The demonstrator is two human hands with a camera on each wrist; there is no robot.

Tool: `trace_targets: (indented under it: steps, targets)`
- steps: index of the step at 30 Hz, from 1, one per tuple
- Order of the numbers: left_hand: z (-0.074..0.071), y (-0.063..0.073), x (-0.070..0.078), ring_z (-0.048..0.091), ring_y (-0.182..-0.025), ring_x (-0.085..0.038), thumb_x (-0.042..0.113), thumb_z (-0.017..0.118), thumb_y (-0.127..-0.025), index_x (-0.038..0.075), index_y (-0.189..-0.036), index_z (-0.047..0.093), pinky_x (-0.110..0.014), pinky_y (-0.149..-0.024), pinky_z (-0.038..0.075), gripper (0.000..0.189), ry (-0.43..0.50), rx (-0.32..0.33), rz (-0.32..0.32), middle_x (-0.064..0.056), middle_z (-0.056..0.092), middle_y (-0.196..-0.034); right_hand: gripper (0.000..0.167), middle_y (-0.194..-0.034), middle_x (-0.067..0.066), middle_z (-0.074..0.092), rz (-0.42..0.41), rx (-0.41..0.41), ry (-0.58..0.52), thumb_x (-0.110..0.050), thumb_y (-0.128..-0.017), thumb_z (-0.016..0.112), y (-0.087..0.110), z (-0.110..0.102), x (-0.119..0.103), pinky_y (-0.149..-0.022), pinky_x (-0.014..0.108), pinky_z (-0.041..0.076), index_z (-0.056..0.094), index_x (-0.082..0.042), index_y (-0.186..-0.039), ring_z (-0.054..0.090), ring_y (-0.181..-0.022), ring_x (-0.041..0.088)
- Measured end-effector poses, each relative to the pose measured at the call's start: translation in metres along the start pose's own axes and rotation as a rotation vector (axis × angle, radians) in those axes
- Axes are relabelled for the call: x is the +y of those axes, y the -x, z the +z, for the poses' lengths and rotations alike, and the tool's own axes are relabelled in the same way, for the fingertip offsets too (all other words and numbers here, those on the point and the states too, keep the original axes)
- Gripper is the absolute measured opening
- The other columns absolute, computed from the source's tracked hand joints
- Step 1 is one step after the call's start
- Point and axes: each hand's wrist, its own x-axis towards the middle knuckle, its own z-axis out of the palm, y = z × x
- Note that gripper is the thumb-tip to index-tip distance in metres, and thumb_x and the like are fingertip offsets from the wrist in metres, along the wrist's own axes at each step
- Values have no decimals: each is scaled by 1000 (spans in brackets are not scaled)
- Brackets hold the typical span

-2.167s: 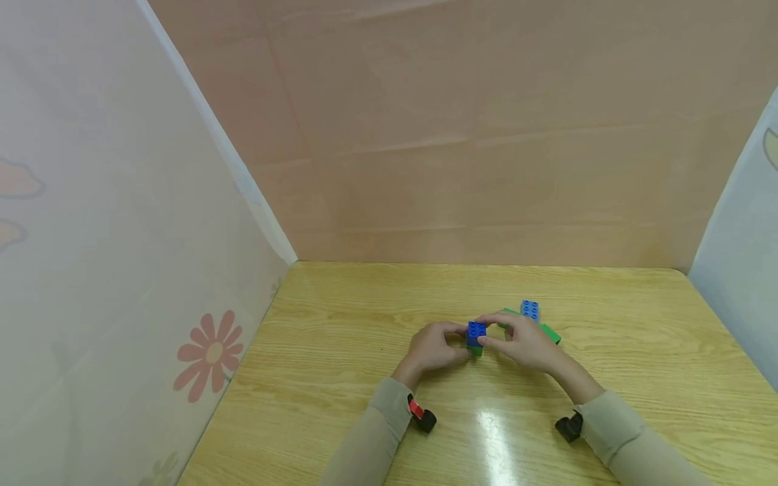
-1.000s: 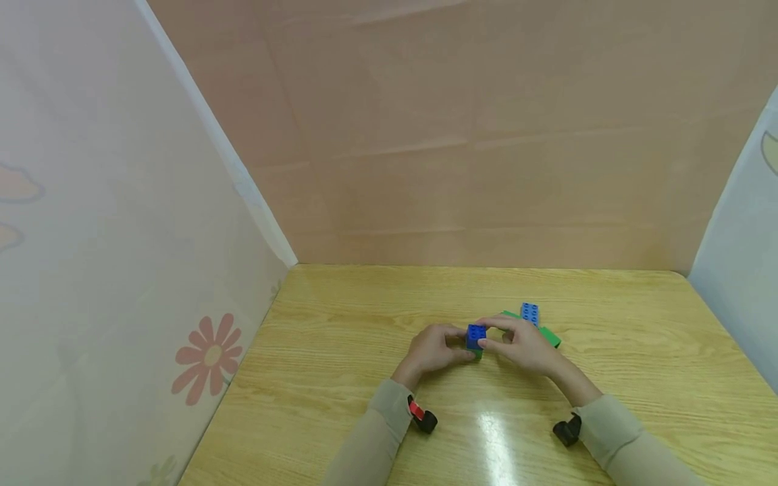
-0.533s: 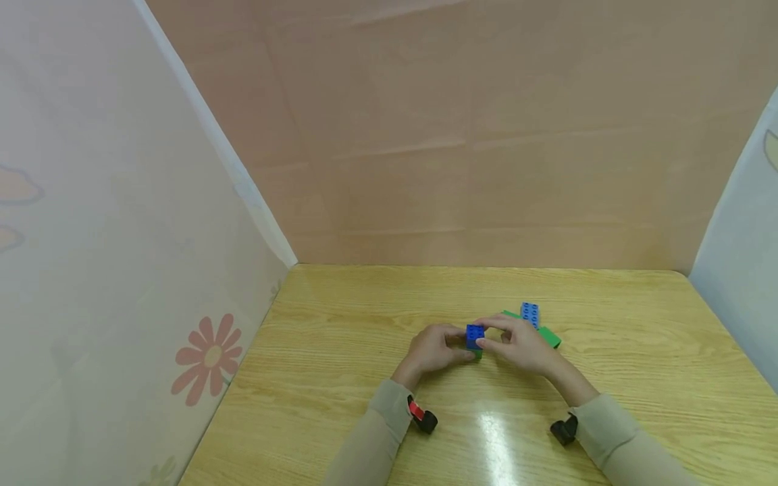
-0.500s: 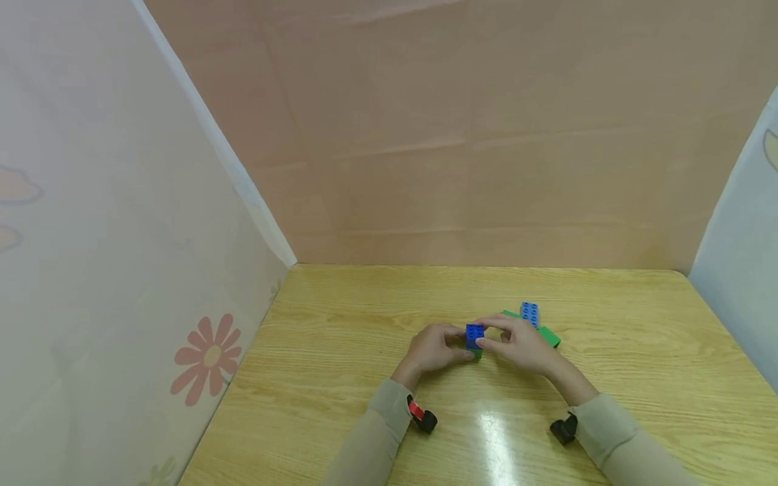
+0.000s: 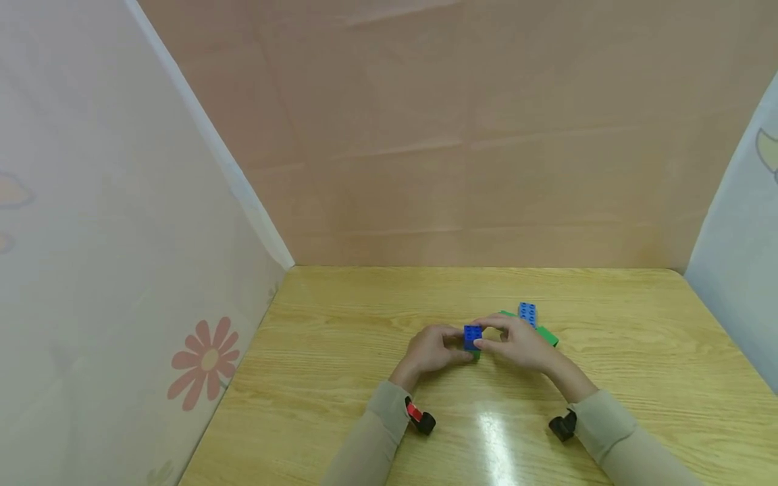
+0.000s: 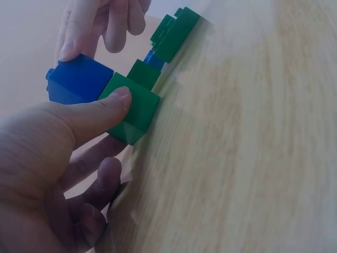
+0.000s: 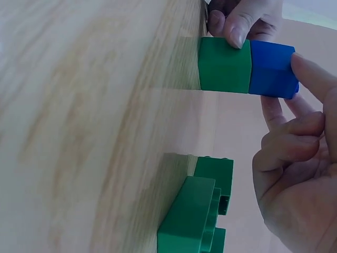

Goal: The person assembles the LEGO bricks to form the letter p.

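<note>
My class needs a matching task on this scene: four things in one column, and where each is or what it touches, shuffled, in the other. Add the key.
Things
1. Left hand
2. Right hand
3. Light blue brick
4. Red flower

Places and states
A. Lies beyond both hands, beside loose green bricks
B. Pinches the dark blue block
C. Printed on the pale left wall
D. Holds the green block, thumb against its side

Right pairs: 1-D, 2-B, 3-A, 4-C
</note>
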Motion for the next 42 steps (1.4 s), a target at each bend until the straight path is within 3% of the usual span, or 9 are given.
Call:
trace_targets:
  steps: [6, 13, 21, 24, 28, 31, 36, 42]
  targets:
    - [0, 1, 1, 61, -118, -5, 43, 85, -87, 35, -126, 76, -47, -104, 46, 41, -6, 5, 9, 23, 69, -120, 41, -127, 13, 66, 3, -16, -77, -31, -98, 76, 1, -3, 4, -44, 25, 36, 69, -13, -134, 32, -46, 5]
    - [0, 2, 1, 61, -121, -6, 42, 87, -86, 31, -128, 76, -43, -106, 45, 46, -20, 20, -4, 21, 70, -122, 51, -129, 20, 65, 49, 38, -87, -29, -99, 75, 11, -20, 15, -47, 28, 44, 61, -7, -142, 43, -48, 9]
    - [0, 3, -2, 61, -117, -4, 47, 88, -83, 29, -129, 75, -38, -102, 47, 51, 44, 26, -24, 24, 70, -113, 52, -135, 22, 61, 103, 93, -85, -31, -99, 74, 33, -44, 24, -39, 27, 34, 61, -7, -143, 29, -42, 5]
    - [0, 3, -2, 61, -115, -4, 47, 88, -83, 28, -129, 75, -38, -99, 48, 51, 73, 30, -29, 25, 69, -112, 51, -135, 19, 62, 113, 115, -48, -31, -99, 74, 40, -47, 26, -48, 27, 43, 62, -8, -142, 47, -59, 1]
    - [-1, 4, 0, 61, -111, -4, 47, 88, -83, 26, -128, 76, -36, -96, 49, 51, 91, 39, -29, 24, 70, -111, 50, -131, 18, 64, 130, 130, -15, -31, -99, 75, 51, -48, 27, -50, 27, 44, 63, -6, -141, 46, -61, 1]
    - [-2, 4, 1, 62, -108, -4, 46, 88, -83, 25, -128, 76, -35, -94, 49, 50, 103, 42, -26, 23, 70, -110, 52, -128, 19, 65, 161, 131, -29, -32, -98, 75, 58, -47, 27, -42, 28, 38, 62, -5, -140, 30, -44, 4]
    - [-2, 5, 1, 62, -108, -3, 45, 88, -84, 26, -126, 76, -35, -95, 49, 48, 135, 41, -26, 22, 71, -109, 54, -125, 19, 65, 200, 129, 5, -35, -98, 75, 71, -48, 27, -47, 29, 43, 61, -3, -140, 41, -50, 7]
    - [-1, 5, -1, 62, -104, -2, 44, 89, -83, 27, -126, 77, -33, -91, 50, 48, 155, 44, -27, 23, 70, -108, 53, -122, 15, 66, 215, 136, 52, -36, -98, 75, 81, -49, 32, -46, 28, 42, 64, -4, -138, 34, -48, 5]
